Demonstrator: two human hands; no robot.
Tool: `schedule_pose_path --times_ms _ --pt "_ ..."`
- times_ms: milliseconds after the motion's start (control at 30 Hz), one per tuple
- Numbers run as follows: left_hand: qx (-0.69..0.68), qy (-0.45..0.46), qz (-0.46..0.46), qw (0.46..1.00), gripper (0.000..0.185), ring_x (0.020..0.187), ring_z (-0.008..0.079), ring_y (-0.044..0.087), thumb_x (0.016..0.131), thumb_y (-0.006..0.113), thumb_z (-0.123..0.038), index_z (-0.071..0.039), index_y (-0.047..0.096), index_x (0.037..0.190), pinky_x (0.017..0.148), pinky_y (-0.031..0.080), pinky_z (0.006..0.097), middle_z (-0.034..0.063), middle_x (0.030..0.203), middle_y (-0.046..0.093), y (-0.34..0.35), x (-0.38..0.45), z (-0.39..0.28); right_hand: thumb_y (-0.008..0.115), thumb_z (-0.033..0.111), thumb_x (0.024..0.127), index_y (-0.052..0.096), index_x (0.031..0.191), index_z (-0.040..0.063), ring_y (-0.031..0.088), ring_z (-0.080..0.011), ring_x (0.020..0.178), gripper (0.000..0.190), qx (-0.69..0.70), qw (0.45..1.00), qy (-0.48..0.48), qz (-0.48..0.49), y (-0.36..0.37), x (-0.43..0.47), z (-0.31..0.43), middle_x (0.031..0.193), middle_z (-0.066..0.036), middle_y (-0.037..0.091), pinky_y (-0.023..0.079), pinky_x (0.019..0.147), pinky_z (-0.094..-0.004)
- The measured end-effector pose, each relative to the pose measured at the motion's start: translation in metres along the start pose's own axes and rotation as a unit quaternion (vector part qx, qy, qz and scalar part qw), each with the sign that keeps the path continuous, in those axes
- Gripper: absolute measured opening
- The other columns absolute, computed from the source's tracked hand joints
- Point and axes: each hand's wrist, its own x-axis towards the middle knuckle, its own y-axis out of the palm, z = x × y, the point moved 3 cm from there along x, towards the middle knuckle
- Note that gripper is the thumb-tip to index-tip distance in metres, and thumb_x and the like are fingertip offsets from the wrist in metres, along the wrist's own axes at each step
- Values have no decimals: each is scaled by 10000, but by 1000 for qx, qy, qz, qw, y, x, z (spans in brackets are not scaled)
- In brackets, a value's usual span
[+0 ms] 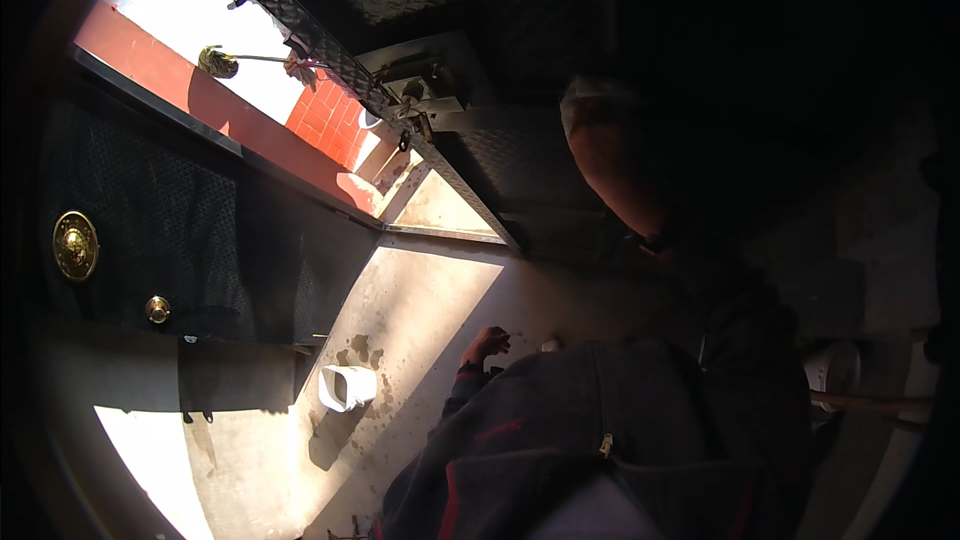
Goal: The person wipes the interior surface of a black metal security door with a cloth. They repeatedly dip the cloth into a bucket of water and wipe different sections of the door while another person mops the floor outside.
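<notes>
My right hand (607,146) reaches up in front of the dark embossed metal door panel (480,150), in deep shade. A pale cloth-like thing (589,94) covers its far end, and the fingers are hidden. Low beside my jacket is my left hand (487,345), its fingers loosely bent and apart, with nothing visible in it. Left of that hand, a white plastic bucket (349,388) stands on the sunlit floor among wet spots. A lock box (420,90) with a bolt is fixed to the door's inner side near its edge.
Through the open doorway, a mop (219,61) with a long handle leans by a red wall base (150,52). Another dark door leaf (165,240) bears a brass rosette (75,246) and a brass knob (157,309). At right are a white bucket (832,371) and a wooden stick (862,399).
</notes>
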Motion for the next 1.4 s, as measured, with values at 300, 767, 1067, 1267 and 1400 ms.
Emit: schedule_pose_path --times_ms 300,767,1067,1267,1400 --pt "-38 -2 -17 999 325 742 202 688 916 559 -286 2 608 1057 609 502 279 105 884 701 0 -27 24 698 80 726 601 1092 34 616 -268 954 380 197 980 19 15 -30 37 21 1030 -124 592 519 798 -363" --pt "-218 -67 -120 966 284 782 224 697 911 587 -244 -4 609 1061 627 533 295 130 947 691 -11 -67 69 609 -105 741 436 1357 26 565 -349 1143 654 416 896 154 34 -2 55 68 1252 -182 555 513 915 -375" --pt "-131 -42 -138 981 273 709 203 692 880 568 -230 16 639 973 562 511 298 126 816 696 -9 -51 50 485 -170 701 244 1481 56 396 -331 1334 846 578 804 116 73 9 36 64 1456 -173 383 370 1079 -405" --pt "-117 29 -149 982 207 676 220 667 883 569 -184 8 608 947 607 547 338 128 778 667 -10 -18 35 525 -140 719 178 1498 78 367 -320 1356 880 469 855 63 214 10 53 70 1488 -191 325 342 1114 -415" --pt "-79 28 -145 986 182 633 193 651 858 544 -181 -16 616 882 539 501 323 93 757 675 2 -14 30 520 -95 778 222 1484 69 386 -320 1343 784 464 846 54 257 7 63 63 1462 -216 351 348 1111 -422"
